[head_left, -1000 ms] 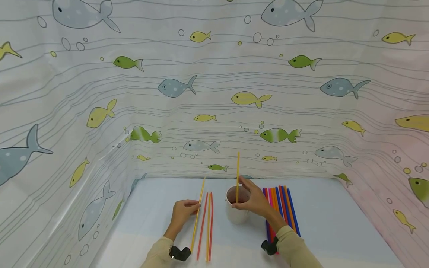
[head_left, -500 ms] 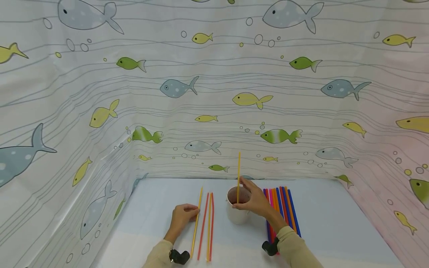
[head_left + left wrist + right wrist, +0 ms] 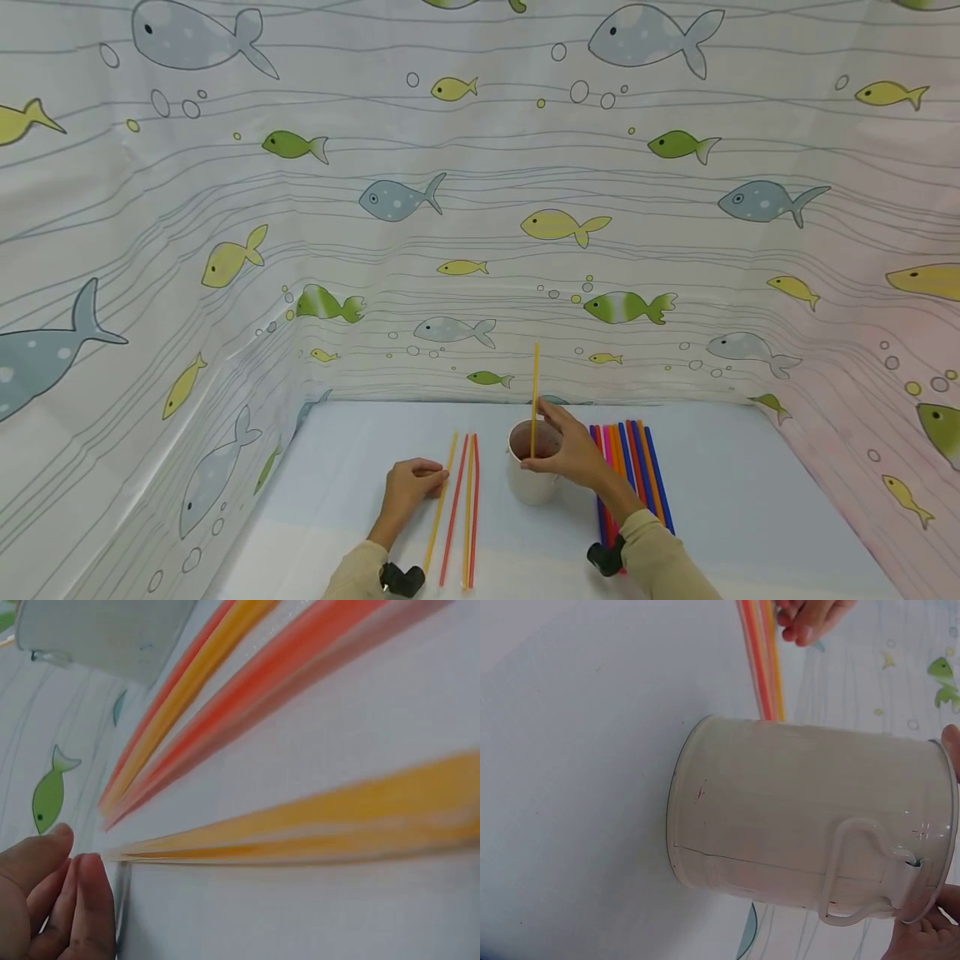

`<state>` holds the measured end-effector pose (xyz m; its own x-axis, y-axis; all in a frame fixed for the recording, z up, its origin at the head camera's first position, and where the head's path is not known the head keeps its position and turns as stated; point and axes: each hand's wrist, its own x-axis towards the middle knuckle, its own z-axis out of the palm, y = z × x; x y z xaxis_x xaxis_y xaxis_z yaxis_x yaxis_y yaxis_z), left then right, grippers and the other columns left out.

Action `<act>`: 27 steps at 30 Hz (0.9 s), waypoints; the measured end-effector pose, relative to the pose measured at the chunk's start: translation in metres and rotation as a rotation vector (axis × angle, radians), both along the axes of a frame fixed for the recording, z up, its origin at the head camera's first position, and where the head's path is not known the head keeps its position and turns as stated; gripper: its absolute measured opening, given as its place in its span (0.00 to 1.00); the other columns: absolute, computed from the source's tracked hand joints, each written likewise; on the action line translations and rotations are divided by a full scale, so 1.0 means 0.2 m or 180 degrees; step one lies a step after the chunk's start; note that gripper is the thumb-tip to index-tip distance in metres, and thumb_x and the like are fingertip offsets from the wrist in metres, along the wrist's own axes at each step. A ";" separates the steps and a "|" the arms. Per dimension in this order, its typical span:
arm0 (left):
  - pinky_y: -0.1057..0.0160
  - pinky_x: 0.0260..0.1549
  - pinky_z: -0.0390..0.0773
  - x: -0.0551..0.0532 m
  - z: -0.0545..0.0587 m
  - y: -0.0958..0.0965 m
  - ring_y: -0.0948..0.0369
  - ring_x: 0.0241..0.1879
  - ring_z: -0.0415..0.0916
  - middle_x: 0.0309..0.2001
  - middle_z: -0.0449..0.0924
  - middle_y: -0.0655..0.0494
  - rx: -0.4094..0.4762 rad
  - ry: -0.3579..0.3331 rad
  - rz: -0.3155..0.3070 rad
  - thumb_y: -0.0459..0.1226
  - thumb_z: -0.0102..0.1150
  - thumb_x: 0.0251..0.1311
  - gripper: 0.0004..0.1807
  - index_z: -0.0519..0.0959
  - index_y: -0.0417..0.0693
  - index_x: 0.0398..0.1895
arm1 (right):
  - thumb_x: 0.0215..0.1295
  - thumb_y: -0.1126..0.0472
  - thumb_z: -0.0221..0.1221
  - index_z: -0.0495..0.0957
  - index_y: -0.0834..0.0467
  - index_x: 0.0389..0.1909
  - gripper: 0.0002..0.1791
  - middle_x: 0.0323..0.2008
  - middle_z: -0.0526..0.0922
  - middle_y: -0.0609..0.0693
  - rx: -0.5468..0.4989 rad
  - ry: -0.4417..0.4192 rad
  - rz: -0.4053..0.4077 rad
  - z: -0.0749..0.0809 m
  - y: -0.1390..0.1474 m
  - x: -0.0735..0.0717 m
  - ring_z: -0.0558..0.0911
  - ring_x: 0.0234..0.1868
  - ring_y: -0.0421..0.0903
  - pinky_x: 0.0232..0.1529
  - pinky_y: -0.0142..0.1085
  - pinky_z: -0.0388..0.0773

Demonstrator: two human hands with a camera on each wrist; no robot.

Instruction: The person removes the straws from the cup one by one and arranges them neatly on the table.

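A thin yellow straw (image 3: 433,533) lies slanted on the table at the left of a row of thin orange-red (image 3: 452,510) and yellow straws (image 3: 467,512). My left hand (image 3: 411,492) is at its far part; in the left wrist view the thumb and fingertips stand slightly apart close to the straw's end. My right hand (image 3: 570,450) spans the mouth of a white metal pot (image 3: 528,485) with small side handles, thumb at the near rim and fingers at the far rim. Another yellow straw (image 3: 536,375) stands up out of the pot beside these fingers, its lower end hidden.
Thicker blue, red, pink and orange straws (image 3: 637,467) lie side by side at the right, partly under my right forearm. A white table (image 3: 750,500) carries everything. A fish-patterned sheet (image 3: 480,292) hangs behind and at both sides.
My left hand has lowered the yellow straw from a raised tilt down onto the table, and its fingers have loosened. My right hand has stayed at the pot.
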<state>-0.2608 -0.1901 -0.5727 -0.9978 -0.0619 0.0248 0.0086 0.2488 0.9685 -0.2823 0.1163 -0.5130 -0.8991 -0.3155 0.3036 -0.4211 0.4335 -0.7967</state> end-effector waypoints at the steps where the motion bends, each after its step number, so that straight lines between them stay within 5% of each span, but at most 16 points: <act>1: 0.61 0.22 0.79 0.00 0.00 0.00 0.53 0.25 0.79 0.26 0.80 0.46 -0.0015 0.0015 0.0014 0.36 0.65 0.44 0.12 0.79 0.37 0.30 | 0.32 0.46 0.71 0.50 0.46 0.65 0.56 0.60 0.61 0.41 0.0006 0.0018 0.0012 0.00 0.00 0.00 0.61 0.60 0.44 0.50 0.52 0.66; 11: 0.61 0.22 0.79 -0.02 0.06 0.06 0.52 0.25 0.79 0.26 0.80 0.48 -0.0094 0.0227 -0.0079 0.37 0.65 0.44 0.10 0.79 0.38 0.29 | 0.32 0.47 0.71 0.50 0.44 0.65 0.56 0.59 0.61 0.39 0.0015 -0.0053 -0.0033 0.00 0.00 0.00 0.61 0.59 0.42 0.50 0.51 0.67; 21: 0.65 0.24 0.78 -0.13 0.29 0.26 0.62 0.23 0.79 0.25 0.81 0.59 -0.0531 0.0724 -0.0468 0.41 0.64 0.45 0.10 0.81 0.47 0.30 | 0.34 0.45 0.70 0.48 0.46 0.66 0.56 0.60 0.60 0.41 0.0093 0.0021 0.0028 0.00 0.01 0.00 0.61 0.60 0.46 0.50 0.53 0.66; 27: 0.69 0.26 0.77 -0.19 0.38 0.42 0.67 0.25 0.78 0.26 0.81 0.63 -0.0566 0.0918 -0.0718 0.40 0.63 0.47 0.06 0.81 0.51 0.30 | 0.32 0.41 0.68 0.50 0.47 0.65 0.56 0.59 0.62 0.43 0.0143 0.0087 0.0022 0.00 0.00 -0.01 0.63 0.59 0.48 0.49 0.54 0.66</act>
<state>-0.2993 -0.1055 -0.4964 -0.9364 0.1884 0.2962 0.3472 0.3731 0.8604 -0.2834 0.1171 -0.5125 -0.8884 -0.3356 0.3133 -0.4455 0.4655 -0.7647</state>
